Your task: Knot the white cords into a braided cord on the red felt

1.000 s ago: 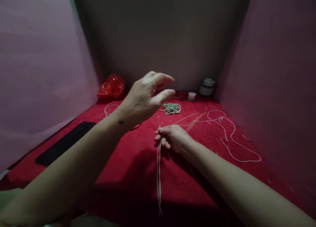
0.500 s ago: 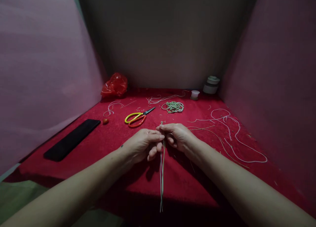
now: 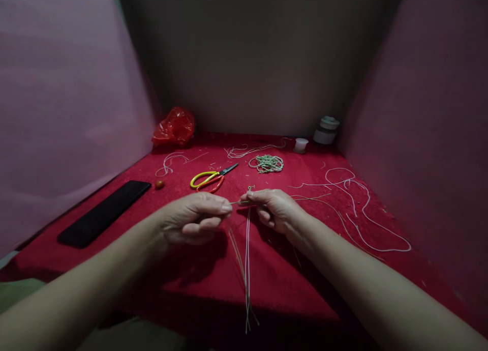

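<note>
My left hand (image 3: 198, 216) is closed in a pinch on thin cords, pulled taut to the left of my right hand. My right hand (image 3: 272, 206) pinches the top of the same bundle, just below a small loop (image 3: 249, 188). Pale cords (image 3: 247, 259) hang down from between the hands past the table's front edge. Tan cords (image 3: 238, 257) droop from my left fingers and meet the pale ones low down. Scissors (image 3: 213, 179) with yellow and red handles lie just beyond my left hand. The exact knot is hidden by my right fingertips.
A green cord coil (image 3: 268, 164) lies behind the hands. Loose pale cord (image 3: 366, 208) spreads at the right. A black flat case (image 3: 104, 213), a small brown ball (image 3: 159, 184) and a red plastic bag (image 3: 175, 127) are at the left. A white spool (image 3: 301, 145) and jar (image 3: 327, 130) stand back right.
My left hand has moved left, away from my right hand, drawing the tan cords sideways from the hanging bundle. My right hand has stayed nearly in place. The view has shifted slightly.
</note>
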A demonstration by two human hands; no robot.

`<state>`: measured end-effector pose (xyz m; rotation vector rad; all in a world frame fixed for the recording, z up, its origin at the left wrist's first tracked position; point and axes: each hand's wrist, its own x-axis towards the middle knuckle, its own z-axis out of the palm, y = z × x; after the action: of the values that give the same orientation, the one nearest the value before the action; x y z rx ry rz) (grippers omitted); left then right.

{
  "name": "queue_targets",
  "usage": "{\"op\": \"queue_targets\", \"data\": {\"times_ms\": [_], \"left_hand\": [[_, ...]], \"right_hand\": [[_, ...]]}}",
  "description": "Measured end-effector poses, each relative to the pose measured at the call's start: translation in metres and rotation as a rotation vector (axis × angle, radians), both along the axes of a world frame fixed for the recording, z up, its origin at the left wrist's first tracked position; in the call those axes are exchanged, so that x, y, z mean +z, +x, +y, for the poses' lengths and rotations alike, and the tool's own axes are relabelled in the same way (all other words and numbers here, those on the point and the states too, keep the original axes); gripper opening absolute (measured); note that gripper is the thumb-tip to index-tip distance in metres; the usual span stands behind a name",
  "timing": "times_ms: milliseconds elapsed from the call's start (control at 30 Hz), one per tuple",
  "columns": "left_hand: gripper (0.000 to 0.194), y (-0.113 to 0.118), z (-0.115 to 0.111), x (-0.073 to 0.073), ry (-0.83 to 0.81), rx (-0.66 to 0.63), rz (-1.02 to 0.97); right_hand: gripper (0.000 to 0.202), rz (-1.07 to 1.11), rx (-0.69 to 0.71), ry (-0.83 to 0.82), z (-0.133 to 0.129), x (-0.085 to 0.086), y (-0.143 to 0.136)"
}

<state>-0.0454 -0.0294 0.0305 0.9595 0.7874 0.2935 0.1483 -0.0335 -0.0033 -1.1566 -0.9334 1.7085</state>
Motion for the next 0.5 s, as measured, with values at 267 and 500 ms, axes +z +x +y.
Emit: {"op": "queue_targets", "data": {"times_ms": [267,500], "left_hand": [[0.018,-0.067,0.058,0.042,0.73,0.139,0.834],[0.027,0.001,0.041,0.028,1.155,0.035,1.048]], "right_hand": [[0.018,0.004,0.001,-0.024,0.0,-0.001,-0.002],[0.023,0.067,0.046,-0.052,0.002,-0.002,0.0]]}}
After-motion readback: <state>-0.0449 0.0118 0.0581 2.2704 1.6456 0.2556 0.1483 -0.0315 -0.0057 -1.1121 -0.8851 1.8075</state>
